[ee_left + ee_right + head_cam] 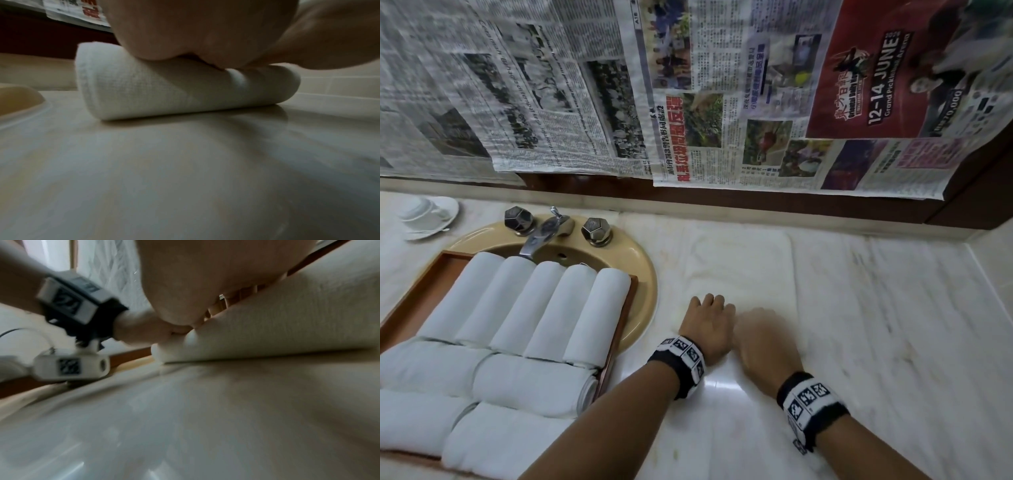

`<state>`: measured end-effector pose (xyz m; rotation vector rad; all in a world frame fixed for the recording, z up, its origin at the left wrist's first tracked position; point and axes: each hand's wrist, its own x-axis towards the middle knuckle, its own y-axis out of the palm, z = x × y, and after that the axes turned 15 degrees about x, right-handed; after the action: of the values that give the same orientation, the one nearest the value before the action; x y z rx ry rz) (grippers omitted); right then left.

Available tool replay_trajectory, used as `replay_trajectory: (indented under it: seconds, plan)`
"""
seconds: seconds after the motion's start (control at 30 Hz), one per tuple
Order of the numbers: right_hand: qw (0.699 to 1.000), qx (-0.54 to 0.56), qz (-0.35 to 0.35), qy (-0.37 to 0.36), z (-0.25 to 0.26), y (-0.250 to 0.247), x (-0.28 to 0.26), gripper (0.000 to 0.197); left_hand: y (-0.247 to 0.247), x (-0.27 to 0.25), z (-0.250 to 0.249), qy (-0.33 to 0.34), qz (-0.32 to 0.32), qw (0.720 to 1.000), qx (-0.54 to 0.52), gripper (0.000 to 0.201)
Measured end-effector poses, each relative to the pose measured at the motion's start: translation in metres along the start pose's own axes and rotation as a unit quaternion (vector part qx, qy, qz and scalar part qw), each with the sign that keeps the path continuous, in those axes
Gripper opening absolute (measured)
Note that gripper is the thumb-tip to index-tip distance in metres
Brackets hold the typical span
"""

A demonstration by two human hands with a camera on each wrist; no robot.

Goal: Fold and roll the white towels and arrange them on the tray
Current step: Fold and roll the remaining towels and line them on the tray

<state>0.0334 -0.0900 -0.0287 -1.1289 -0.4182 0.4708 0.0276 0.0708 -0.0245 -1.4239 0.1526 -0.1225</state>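
A white towel (739, 263) lies spread on the marble counter. Its near end is a tight roll (164, 91) (277, 331), hidden under my hands in the head view. My left hand (709, 322) (195, 32) rests on top of the roll with its fingers curled over the far side. My right hand (760, 339) (195, 280), blurred, lies beside it and curls over the same roll. At the left, a wooden tray (626, 318) holds several rolled white towels (530, 301) in rows.
The tray sits across a beige sink (647, 274) with a metal faucet (541, 236). A white cup and saucer (424, 216) stand at the back left. Newspaper sheets (688, 85) cover the wall behind. Bare marble counter (876, 325) stretches to the right.
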Motion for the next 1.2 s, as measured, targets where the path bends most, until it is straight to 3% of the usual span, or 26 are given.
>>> replay_trajectory:
  seconds: [0.1, 0.23, 0.33, 0.4, 0.47, 0.53, 0.6, 0.67, 0.77, 0.87, 1.03, 1.2]
  plan:
    - [1.000, -0.014, 0.015, -0.020, -0.007, 0.007, -0.008, 0.042, -0.002, 0.016, 0.002, -0.022, 0.009, 1.000, 0.013, 0.021]
    - [0.998, -0.006, 0.059, -0.014, -0.015, -0.005, 0.009, 0.036, -0.003, 0.019, 0.000, -0.054, -0.027, 0.998, -0.016, 0.026]
    - [0.992, 0.007, 0.121, -0.019, -0.019, -0.017, 0.018, 0.038, -0.003, -0.012, -0.008, -0.064, -0.061, 0.995, -0.038, 0.028]
    - [0.985, 0.046, 0.167, 0.004, -0.018, -0.024, 0.017, 0.038, -0.002, -0.041, -0.016, -0.044, -0.046, 0.998, -0.023, 0.022]
    - [0.970, 0.081, 0.227, 0.042, -0.011, -0.031, 0.009, 0.039, -0.001, -0.068, -0.022, -0.020, -0.017, 1.000, -0.014, 0.037]
    - [0.950, 0.114, 0.281, 0.080, -0.002, -0.033, -0.005, 0.042, 0.002, -0.086, -0.021, 0.012, -0.006, 1.000, -0.013, 0.036]
    - [0.954, 0.133, 0.256, 0.087, 0.005, -0.027, -0.024, 0.038, 0.003, -0.091, -0.015, 0.047, 0.000, 0.999, -0.005, 0.030]
    - [0.987, 0.078, 0.133, 0.036, 0.013, -0.018, -0.043, 0.036, -0.003, -0.087, -0.009, 0.067, 0.017, 0.998, 0.006, 0.033]
    - [0.999, -0.005, 0.045, 0.018, 0.023, -0.004, -0.068, 0.042, -0.010, -0.065, -0.005, 0.060, 0.034, 0.997, 0.035, 0.037]
    - [0.999, -0.012, 0.035, 0.016, 0.020, 0.003, -0.072, 0.049, -0.010, -0.046, -0.006, 0.050, 0.027, 0.996, 0.072, 0.041]
    - [0.998, -0.001, 0.069, 0.013, 0.012, -0.013, -0.043, 0.036, -0.007, -0.053, -0.016, -0.009, -0.013, 0.999, 0.037, 0.032]
    - [0.987, 0.014, 0.155, 0.037, 0.010, -0.027, -0.039, 0.028, -0.003, -0.095, -0.024, 0.079, -0.018, 0.997, -0.013, 0.037]
